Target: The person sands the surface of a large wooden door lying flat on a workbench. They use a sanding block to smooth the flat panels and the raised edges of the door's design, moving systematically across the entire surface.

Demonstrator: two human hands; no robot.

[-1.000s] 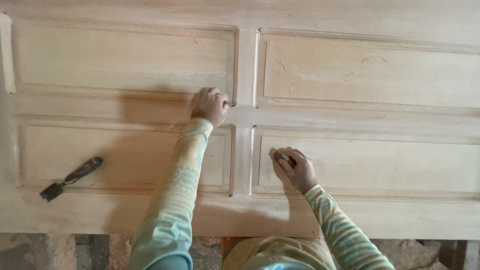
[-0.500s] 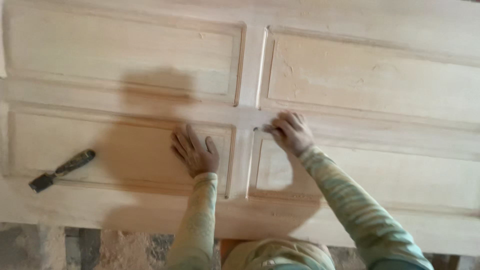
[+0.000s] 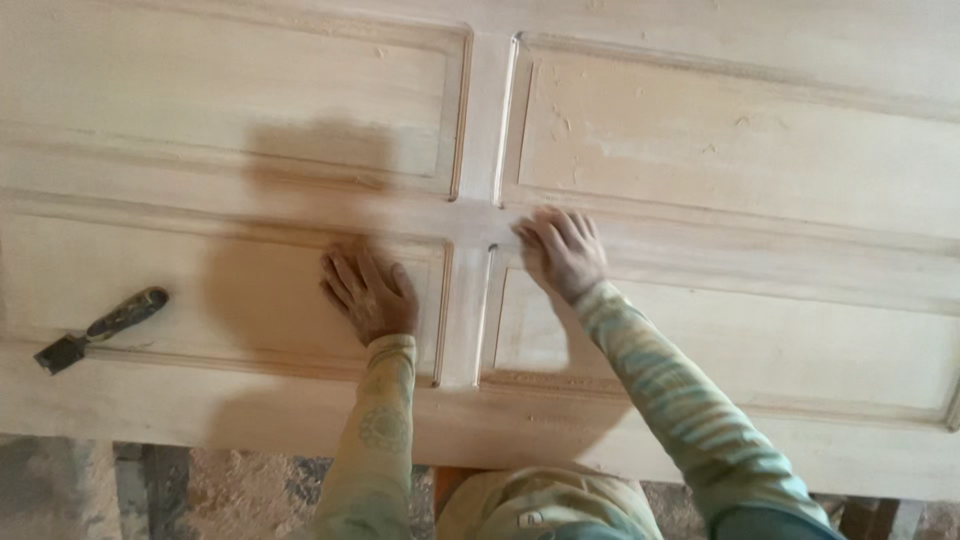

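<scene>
A pale unfinished wooden door [image 3: 700, 150] with four recessed panels lies flat in front of me. My left hand [image 3: 367, 292] rests palm down, fingers spread, on the lower left panel near its right moulding. My right hand [image 3: 560, 250] presses fingertips down on the top left corner of the lower right panel, by the central crossing of the rails. Whatever may be under its fingers is hidden. Both arms wear pale green patterned sleeves.
A chisel [image 3: 100, 328] with a dark handle lies on the lower left panel, well left of my left hand. The door's near edge runs along the bottom, with dusty rough floor [image 3: 200, 490] below it.
My left hand came down from the central crossing and lies flat on the lower left panel. My right hand moved up from mid panel to the panel's top left corner.
</scene>
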